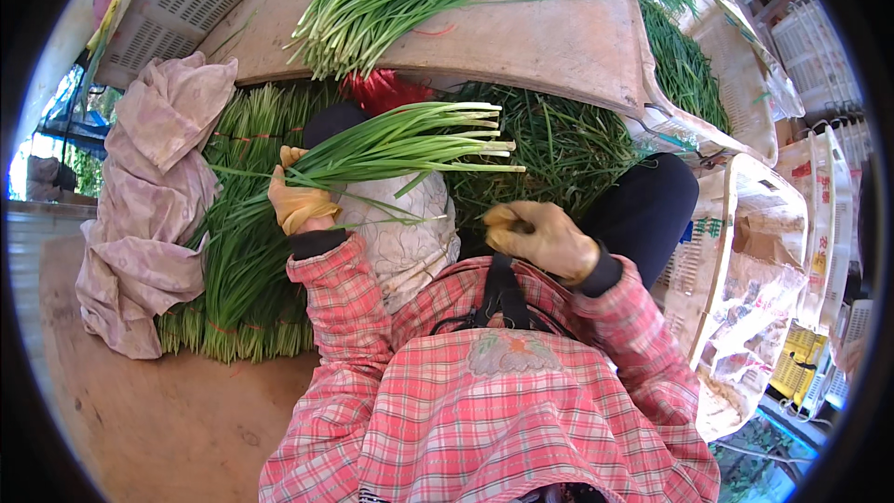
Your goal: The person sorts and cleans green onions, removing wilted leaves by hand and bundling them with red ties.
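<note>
My left hand (300, 197), in a yellowish glove, is closed round a loose bunch of garlic chives (400, 144). Their pale cut ends point right and the green leaves trail down to the left; one stray stalk sticks out below the rest. My right hand (545, 240), gloved too, hangs before my waist, apart from the bunch. Its fingers are curled in, and whatever they may hold is hidden. Under and beyond it lies a heap of loose dark green leaves (549, 144). Left of my left hand are stacked bundles of chives (244, 270), tied with reddish bands.
A wooden board (549, 37) ahead bears a big loose pile of chives (391, 5). A crumpled pinkish cloth (154, 205) lies along the left bundles. White plastic crates (745, 261) line the right side; one farther crate holds more greens (684, 65). Another crate (186, 9) stands far left.
</note>
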`<state>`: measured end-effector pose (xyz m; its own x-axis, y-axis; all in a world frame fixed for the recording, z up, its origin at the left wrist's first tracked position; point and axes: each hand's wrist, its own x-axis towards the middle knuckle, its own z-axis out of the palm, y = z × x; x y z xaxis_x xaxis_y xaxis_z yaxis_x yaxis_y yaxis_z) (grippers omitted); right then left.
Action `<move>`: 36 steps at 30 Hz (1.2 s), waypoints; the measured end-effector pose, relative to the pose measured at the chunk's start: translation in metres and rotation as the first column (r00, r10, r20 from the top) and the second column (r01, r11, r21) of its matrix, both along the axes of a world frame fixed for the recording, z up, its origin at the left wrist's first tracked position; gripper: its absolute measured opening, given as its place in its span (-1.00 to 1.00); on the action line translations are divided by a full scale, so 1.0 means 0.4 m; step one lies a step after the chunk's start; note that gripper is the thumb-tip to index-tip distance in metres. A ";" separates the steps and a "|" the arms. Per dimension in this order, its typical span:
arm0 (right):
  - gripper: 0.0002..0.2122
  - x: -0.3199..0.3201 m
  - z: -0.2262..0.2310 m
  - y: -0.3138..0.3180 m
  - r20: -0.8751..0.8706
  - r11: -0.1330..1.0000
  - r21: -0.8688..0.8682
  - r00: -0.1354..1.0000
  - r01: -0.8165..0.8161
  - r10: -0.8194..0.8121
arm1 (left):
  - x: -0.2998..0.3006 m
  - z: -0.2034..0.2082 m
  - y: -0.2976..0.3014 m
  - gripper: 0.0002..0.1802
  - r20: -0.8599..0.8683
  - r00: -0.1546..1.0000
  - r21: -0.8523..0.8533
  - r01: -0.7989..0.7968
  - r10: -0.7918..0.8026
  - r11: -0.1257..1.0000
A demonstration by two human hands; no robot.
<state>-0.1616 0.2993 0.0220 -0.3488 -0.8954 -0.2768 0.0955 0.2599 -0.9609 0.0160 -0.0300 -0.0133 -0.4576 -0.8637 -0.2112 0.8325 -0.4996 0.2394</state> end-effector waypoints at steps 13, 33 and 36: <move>-0.78 -0.070 0.066 0.065 0.332 0.801 -0.583 0.939 0.135 0.084 | 0.049 0.022 -0.005 -0.79 0.125 0.991 -0.020 -0.049 0.051 0.999; -0.95 -0.005 0.028 -0.079 -0.661 0.816 -0.517 0.486 0.257 -0.572 | 0.001 0.069 0.031 -0.96 0.133 0.991 0.004 -0.025 0.024 1.000; -0.89 -0.066 0.019 0.038 -0.421 0.738 -0.386 0.606 0.554 -0.675 | 0.019 0.045 0.011 -0.80 0.104 0.993 -0.055 -0.050 0.056 0.997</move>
